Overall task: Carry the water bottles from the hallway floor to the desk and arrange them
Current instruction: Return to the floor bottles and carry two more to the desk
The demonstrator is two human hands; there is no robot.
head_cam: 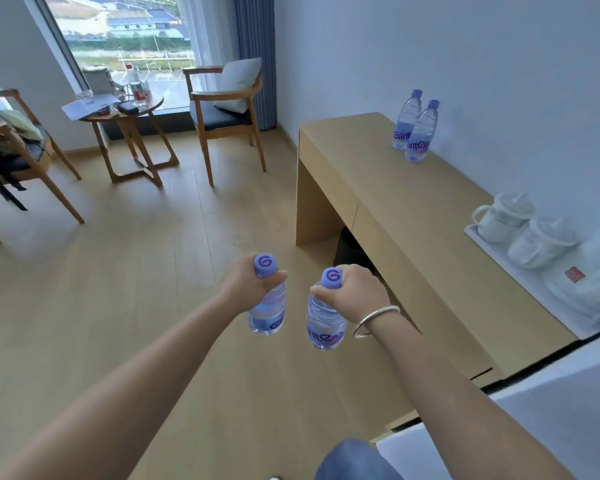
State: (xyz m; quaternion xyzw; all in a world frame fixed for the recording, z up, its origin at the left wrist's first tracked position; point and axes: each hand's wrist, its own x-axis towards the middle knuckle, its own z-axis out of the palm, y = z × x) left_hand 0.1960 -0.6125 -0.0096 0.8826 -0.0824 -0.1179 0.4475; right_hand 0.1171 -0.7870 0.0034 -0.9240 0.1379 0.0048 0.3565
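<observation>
Two bottles upright, touching, on table (378, 188) far end (414, 128) | my left hand (248, 284) grips bottle (267, 313) by neck | right hand (352, 292) grips another (324, 323), over floor beside table

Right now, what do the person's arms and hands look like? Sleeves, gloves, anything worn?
Both forearms are bare, with no sleeves in view and no gloves. The left hand wears nothing. The right hand has a plain silver bangle hanging loose at the wrist. No watch or rings are visible.

Left hand (248, 284), right hand (352, 294) each hold bottle by neck; 2 bottles (414, 128) on desk (378, 188).
</observation>
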